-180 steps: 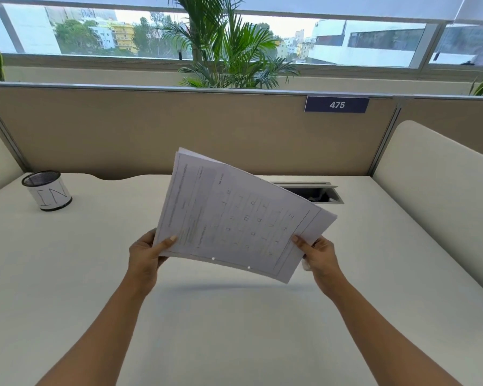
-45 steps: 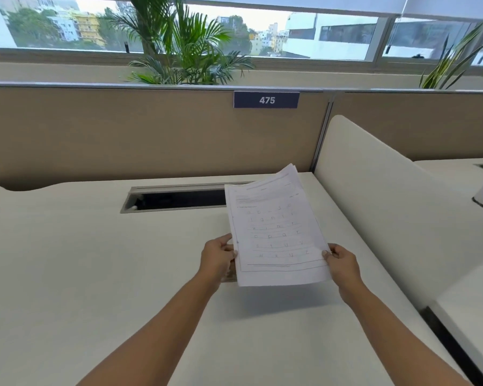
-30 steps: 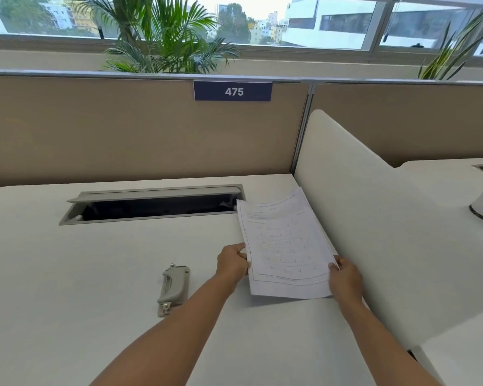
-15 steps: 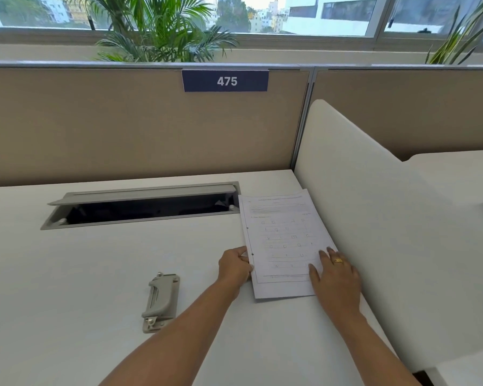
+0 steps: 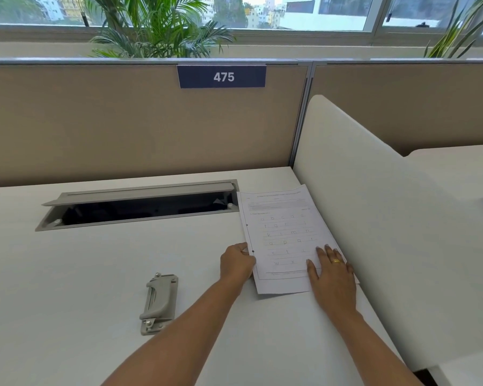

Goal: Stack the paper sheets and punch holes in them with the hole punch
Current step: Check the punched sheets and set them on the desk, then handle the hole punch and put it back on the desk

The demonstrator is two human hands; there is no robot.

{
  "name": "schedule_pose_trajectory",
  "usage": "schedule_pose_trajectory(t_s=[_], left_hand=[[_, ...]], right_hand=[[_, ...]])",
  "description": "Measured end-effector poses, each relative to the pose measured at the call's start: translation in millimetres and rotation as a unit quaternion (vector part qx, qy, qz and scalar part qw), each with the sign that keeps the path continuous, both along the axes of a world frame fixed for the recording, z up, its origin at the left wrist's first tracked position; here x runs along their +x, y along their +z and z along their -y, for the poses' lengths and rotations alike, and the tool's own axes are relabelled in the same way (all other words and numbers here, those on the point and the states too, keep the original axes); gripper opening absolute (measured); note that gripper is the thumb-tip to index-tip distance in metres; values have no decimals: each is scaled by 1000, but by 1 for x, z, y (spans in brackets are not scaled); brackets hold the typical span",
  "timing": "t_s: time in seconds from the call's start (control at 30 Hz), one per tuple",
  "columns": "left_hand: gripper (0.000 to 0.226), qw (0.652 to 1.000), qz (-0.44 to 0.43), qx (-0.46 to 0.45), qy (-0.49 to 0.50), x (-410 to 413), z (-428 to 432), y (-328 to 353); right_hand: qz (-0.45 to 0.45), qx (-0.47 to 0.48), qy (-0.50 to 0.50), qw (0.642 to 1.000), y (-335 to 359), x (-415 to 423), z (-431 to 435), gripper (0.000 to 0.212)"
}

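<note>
The left hand (image 5: 239, 261) pinches the punched left edge of the paper stack (image 5: 283, 240); the right hand (image 5: 332, 271) lies flat and open on it, probably squaring the sheets against the side divider (image 5: 374, 207). The hole punch (image 5: 159, 302) lies apart on the desk (image 5: 81, 274).

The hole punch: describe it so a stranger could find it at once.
Start at the long open cable slot in the white desk. Nearer the person, left of the left hand and the paper sheets, lies the hole punch. It is the only grey metal object, with a curved lever.
</note>
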State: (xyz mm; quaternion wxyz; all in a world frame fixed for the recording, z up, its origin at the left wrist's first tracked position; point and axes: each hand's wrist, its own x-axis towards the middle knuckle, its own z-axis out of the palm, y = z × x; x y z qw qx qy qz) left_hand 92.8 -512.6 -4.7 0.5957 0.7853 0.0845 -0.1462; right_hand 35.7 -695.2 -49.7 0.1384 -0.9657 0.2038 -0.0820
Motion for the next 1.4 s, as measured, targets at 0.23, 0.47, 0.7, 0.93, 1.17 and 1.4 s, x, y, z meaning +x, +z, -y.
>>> schedule_pose_trajectory(t_s=[0.23,0.47,0.7,0.93,1.17,1.4], left_hand=[[39,999,-15,32,-20,5,3,-5],[13,999,-14,36,-37,8,5,-7],[26,998,-7,57,-22,5,8,-9],[42,997,-15,77,-19,5,11,-7],[8,998,-26,61,-16,0,9,0],[41,996,33,77,-20,-18,-10,8]], right_hand=[[0,12,-3,1000,-1,1,0,51],[3,15,-3,1000,-2,1,1,51],[37,14,3,999,-1,-1,-1,48],[51,23,11,998,0,-4,-2,46],[64,19,21,998,-1,-9,-5,46],[56,25,34,998,1,-28,-22,46]])
